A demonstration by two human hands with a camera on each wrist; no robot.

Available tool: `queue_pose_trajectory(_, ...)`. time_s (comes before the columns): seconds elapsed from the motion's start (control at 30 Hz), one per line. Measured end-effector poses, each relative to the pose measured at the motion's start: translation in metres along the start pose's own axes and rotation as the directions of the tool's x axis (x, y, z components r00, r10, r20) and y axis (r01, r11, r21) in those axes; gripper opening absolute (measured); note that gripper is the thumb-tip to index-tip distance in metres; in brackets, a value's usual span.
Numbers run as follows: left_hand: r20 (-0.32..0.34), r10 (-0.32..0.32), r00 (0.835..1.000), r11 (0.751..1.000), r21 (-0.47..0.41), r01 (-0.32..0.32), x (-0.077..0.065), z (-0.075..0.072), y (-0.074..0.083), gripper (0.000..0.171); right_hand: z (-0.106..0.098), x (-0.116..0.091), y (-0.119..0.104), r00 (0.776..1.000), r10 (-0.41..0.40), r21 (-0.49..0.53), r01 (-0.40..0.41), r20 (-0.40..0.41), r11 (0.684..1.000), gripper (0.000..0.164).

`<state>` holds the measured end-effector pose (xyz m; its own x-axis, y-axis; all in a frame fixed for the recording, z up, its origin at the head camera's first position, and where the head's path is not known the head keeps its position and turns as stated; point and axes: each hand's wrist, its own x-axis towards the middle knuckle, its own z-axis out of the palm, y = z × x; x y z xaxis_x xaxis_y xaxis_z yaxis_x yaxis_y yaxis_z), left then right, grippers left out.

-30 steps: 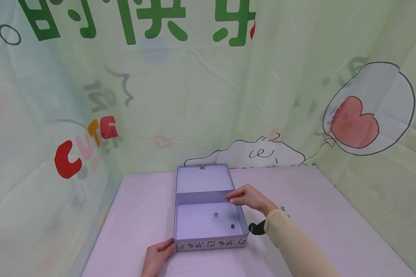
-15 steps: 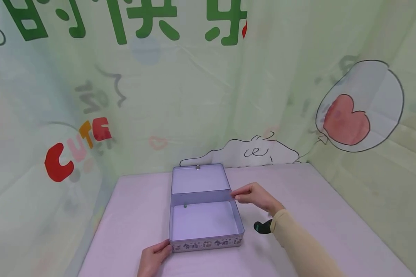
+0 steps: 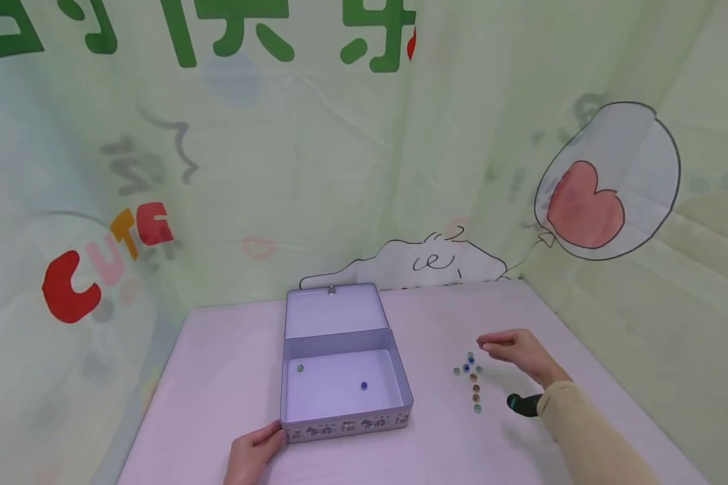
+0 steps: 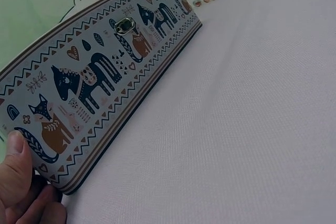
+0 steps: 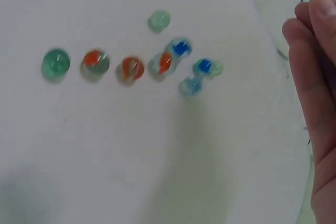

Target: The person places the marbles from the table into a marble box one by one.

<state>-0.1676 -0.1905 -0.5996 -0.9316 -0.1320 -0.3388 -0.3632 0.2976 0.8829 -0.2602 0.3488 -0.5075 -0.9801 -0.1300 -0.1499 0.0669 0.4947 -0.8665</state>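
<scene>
A shallow tin box (image 3: pixel 348 426) with its hinged lid laid back stands on the table; animals and leaves are printed on its front. My left hand (image 3: pixel 251 453) grips its near left corner, thumb (image 4: pixel 16 156) on the printed front. Inside, a green marble (image 3: pixel 300 368) lies at the back left and a blue marble (image 3: pixel 364 386) right of the middle. My right hand (image 3: pixel 520 353) hovers right of the box, fingers fairly straight and tips close together, with no object showing between them. Under and beside it are several glass marbles, including an orange marble (image 5: pixel 131 69) and a green marble (image 5: pixel 56 63).
The loose marbles form a line with a cluster at its far end. A printed curtain (image 3: pixel 279 182) rises behind and on both sides of the pale table (image 3: pixel 224 367). A dark device (image 3: pixel 524 404) sits at my right wrist.
My right hand has moved right, from over the box to beyond the table marbles, uncovering them. The marbles in the box have rolled. My left hand keeps its corner grip; the head view has shifted.
</scene>
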Motion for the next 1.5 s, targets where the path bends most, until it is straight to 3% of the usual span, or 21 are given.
queue_pose_trajectory(0.2,0.012,0.002,1.0,1.0,-0.03,-0.002,-0.003,-0.003,0.0,0.048,0.009,0.005,0.029,0.99,0.1,-0.154,-0.114,-0.095,0.982,0.027)
queue_pose_trajectory(0.37,0.021,0.013,1.0,0.999,-0.046,-0.012,-0.006,-0.003,0.001,0.049,0.021,0.01,0.04,0.979,0.125,-0.255,-0.164,-0.163,0.953,0.02)
queue_pose_trajectory(0.63,0.033,0.02,0.999,0.997,-0.081,-0.017,-0.006,-0.003,0.003,0.05,0.03,0.01,0.037,0.969,0.125,-0.315,-0.189,-0.212,0.93,0.018)
queue_pose_trajectory(0.9,0.032,0.019,0.999,0.997,-0.082,-0.016,-0.002,-0.002,0.001,0.048,0.036,0.006,0.037,0.971,0.051,-0.389,-0.142,-0.233,0.91,0.014)
queue_pose_trajectory(1.03,0.034,0.03,0.999,0.997,-0.079,-0.027,-0.003,0.0,0.001,0.048,0.033,0.002,0.041,0.969,0.081,-0.32,-0.154,-0.232,0.935,0.018)
queue_pose_trajectory(1.17,0.034,0.034,0.999,0.996,-0.085,-0.031,-0.004,0.0,0.002,0.048,0.023,-0.003,0.051,0.969,0.163,-0.15,-0.192,-0.185,0.97,0.028)
queue_pose_trajectory(1.33,0.023,0.015,1.0,0.997,-0.071,-0.013,-0.003,-0.001,0.004,0.046,0.006,-0.008,0.058,0.988,0.154,0.11,-0.154,0.01,0.982,0.042)
queue_pose_trajectory(1.5,0.013,0.013,1.0,0.999,-0.045,-0.013,-0.003,-0.002,0.005,0.045,-0.006,-0.011,0.057,0.971,0.111,0.236,-0.161,0.21,0.958,0.039)
